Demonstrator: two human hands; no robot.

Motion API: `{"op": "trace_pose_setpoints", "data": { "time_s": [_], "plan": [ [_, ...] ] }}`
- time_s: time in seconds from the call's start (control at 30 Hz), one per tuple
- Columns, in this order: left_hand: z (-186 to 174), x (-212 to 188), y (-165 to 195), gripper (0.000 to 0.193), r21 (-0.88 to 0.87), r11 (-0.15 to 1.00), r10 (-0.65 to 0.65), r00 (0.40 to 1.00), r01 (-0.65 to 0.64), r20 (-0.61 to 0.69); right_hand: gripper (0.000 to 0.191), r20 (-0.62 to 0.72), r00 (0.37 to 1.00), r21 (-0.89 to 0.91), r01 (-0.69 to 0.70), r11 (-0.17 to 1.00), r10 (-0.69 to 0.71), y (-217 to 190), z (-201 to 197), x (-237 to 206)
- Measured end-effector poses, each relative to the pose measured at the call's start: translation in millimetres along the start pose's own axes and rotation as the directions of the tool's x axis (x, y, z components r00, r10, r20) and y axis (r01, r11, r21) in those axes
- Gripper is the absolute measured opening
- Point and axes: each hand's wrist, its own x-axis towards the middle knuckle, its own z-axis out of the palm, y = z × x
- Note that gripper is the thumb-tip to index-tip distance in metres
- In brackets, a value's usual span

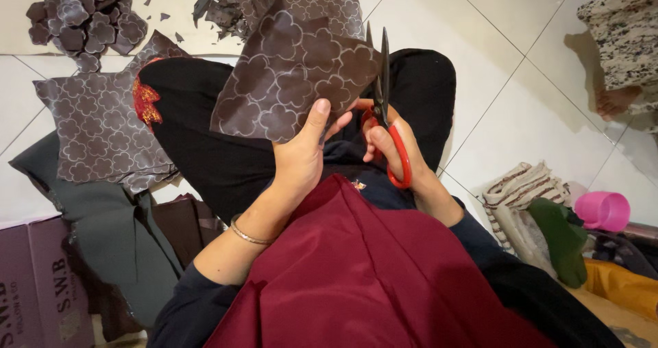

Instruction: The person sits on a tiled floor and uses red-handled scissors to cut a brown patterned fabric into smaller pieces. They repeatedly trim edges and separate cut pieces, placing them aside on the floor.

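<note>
— What lies far left?

— A pile of cut flower shapes (86, 16) on the floor (521, 101), with a patterned brown sheet (103, 132) below it, beside the black-clad knee.

— And the left hand (301, 153)?

— Clenched on the lower edge of a brown fabric piece (295, 74) printed with flower outlines, thumb on top, held up over the lap.

— The right hand (394, 153)?

— Fingers through the red handles of scissors (385, 94), blades pointing up, against the fabric's right edge.

— Farther right?

— A pink cup (604, 209).

The cut-out pile (83, 20) lies far left on the floor (521, 108), the cup (603, 211) right of the lap.
</note>
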Motion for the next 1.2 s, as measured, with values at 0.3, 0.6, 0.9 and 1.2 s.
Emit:
{"op": "trace_pose_setpoints", "data": {
  "time_s": [0.3,0.6,0.9,1.2],
  "plan": [
    [-2.1,-7.9,-8.3,0.027,-0.013,0.999,0.029,0.999,-0.030,-0.016,0.076,-0.011,1.000,0.026,0.009,1.000,-0.009,1.8,1.8,-8.2],
    [3.0,-14.4,-8.1,0.029,-0.059,0.998,0.015,0.999,-0.018,-0.051,0.079,-0.044,0.999,0.074,0.003,0.997,0.001,9.5,7.9,-9.3],
    [7.5,-24.2,-7.9,0.027,-0.035,0.999,0.027,0.999,-0.029,-0.046,0.078,-0.046,0.997,0.096,0.062,0.993,-0.058,16.5,14.1,-11.0],
    [6.1,-29.1,-13.6,0.024,-0.053,0.996,0.066,0.996,-0.069,-0.057,0.079,-0.053,0.997,0.079,0.069,0.995,-0.065,16.4,15.3,-14.1]
  ]
}}
